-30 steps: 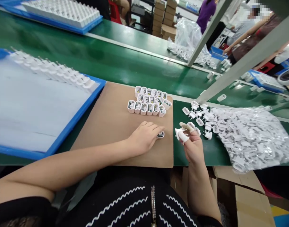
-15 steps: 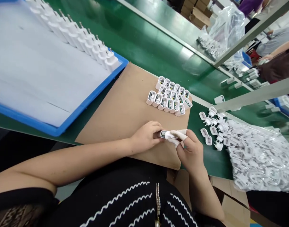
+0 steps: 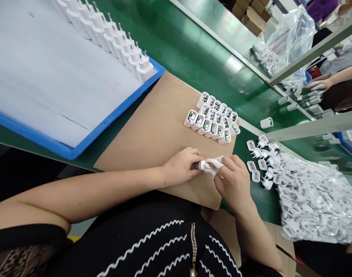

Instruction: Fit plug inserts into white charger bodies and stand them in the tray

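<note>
Over the cardboard sheet (image 3: pixel 153 130), both my hands meet at a small white charger housing (image 3: pixel 197 165). My left hand (image 3: pixel 183 166) is closed round the housing from the left and hides most of it. My right hand (image 3: pixel 232 177), with white finger covers (image 3: pixel 215 164) on some fingertips, pinches a white plug cap (image 3: pixel 203 165) against the housing's open end. The fingers partly hide the cap, so I cannot tell how far in it sits. Just beyond my hands, rows of open white charger housings (image 3: pixel 206 126) stand upright with circuit boards showing inside.
A blue-rimmed tray (image 3: pixel 73 152) at left holds a row of plug chargers (image 3: pixel 115 42). On the right lie loose plug caps (image 3: pixel 255 176) and a clear bag (image 3: pixel 317 204) full of them. Metal posts (image 3: pixel 305 130) cross the green bench (image 3: pixel 176 50); a co-worker's hand (image 3: pixel 322 82) shows behind.
The housing's opening, with its insides showing before, is now mostly covered by the cap and my right fingers. My view has shifted slightly. A co-worker's hand has come further into view.
</note>
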A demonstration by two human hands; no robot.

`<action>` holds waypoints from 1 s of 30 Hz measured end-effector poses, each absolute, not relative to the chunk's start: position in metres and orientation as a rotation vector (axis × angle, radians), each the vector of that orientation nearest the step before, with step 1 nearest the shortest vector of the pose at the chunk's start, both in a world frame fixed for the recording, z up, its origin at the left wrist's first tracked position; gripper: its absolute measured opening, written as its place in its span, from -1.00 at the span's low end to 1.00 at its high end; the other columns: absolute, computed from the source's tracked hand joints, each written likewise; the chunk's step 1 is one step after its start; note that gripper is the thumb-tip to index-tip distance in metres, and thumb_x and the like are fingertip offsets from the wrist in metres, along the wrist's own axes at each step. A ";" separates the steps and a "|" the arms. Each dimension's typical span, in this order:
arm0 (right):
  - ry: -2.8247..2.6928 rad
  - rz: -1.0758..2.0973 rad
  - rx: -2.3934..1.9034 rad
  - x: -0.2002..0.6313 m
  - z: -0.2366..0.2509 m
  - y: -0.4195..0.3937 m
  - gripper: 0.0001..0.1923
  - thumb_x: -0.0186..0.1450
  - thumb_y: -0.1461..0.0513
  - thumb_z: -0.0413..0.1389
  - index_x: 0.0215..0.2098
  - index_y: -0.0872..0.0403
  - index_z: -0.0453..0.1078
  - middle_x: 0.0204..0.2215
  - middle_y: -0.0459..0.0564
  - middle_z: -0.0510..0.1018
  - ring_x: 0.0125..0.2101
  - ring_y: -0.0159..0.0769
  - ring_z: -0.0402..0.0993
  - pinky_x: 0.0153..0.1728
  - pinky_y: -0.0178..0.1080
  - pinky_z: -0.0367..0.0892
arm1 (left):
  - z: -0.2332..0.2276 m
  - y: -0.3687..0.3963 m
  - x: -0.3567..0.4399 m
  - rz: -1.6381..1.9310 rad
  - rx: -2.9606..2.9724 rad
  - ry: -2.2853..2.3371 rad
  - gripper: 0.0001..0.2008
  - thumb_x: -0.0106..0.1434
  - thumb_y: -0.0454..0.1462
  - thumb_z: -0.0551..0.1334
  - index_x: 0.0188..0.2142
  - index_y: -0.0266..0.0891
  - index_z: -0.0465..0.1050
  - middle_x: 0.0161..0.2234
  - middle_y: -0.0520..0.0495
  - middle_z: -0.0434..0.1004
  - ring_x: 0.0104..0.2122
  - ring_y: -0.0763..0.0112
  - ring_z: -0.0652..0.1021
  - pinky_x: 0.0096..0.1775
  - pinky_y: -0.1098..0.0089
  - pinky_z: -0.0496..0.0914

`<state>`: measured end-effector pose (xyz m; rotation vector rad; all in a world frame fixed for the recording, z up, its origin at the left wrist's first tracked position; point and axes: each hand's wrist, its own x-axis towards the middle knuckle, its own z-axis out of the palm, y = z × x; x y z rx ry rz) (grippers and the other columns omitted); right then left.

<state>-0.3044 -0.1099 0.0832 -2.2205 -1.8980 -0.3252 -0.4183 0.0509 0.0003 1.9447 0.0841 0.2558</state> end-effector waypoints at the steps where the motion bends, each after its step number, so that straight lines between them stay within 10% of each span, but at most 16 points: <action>1: -1.864 -0.340 -2.231 -0.304 0.085 -0.111 -0.76 0.29 0.45 0.09 -0.42 0.01 0.41 -0.46 -0.03 0.42 -0.37 -0.20 0.24 -0.35 -0.16 0.17 | 0.000 0.051 -0.418 0.253 1.943 0.084 -0.87 0.29 -0.33 0.39 -0.16 -0.21 0.62 -0.18 -0.08 0.58 -0.15 0.25 0.53 -0.02 0.26 0.42; 21: -1.653 -0.121 -2.403 -0.308 0.069 -0.107 -0.81 0.18 0.42 0.16 -0.52 0.03 0.40 -0.47 -0.08 0.46 -0.37 -0.26 0.36 -0.12 -0.13 0.22 | 0.000 0.048 -0.416 0.248 1.925 0.121 -0.88 0.30 -0.28 0.41 -0.16 -0.19 0.64 -0.18 -0.08 0.60 -0.15 0.23 0.54 -0.05 0.23 0.43; 27: -1.310 0.117 -2.116 -0.286 0.062 -0.129 -0.52 0.35 0.13 0.16 0.23 -0.05 0.41 -0.11 0.03 0.63 -0.11 -0.11 0.52 0.01 -0.05 0.36 | 0.025 0.052 -0.436 0.280 1.913 0.137 -0.83 0.25 -0.31 0.43 -0.14 -0.20 0.66 -0.14 -0.11 0.65 -0.09 0.19 0.59 0.03 0.20 0.47; 30: -0.987 -0.231 -2.263 -0.237 0.049 -0.152 -0.46 0.38 -0.05 0.09 0.23 -0.01 0.43 0.05 0.16 0.58 0.03 0.05 0.49 0.13 0.11 0.30 | 0.055 0.082 -0.464 0.528 1.827 0.267 -0.73 0.27 -0.17 0.43 -0.06 -0.17 0.64 -0.07 -0.11 0.66 -0.07 0.22 0.61 0.03 0.27 0.50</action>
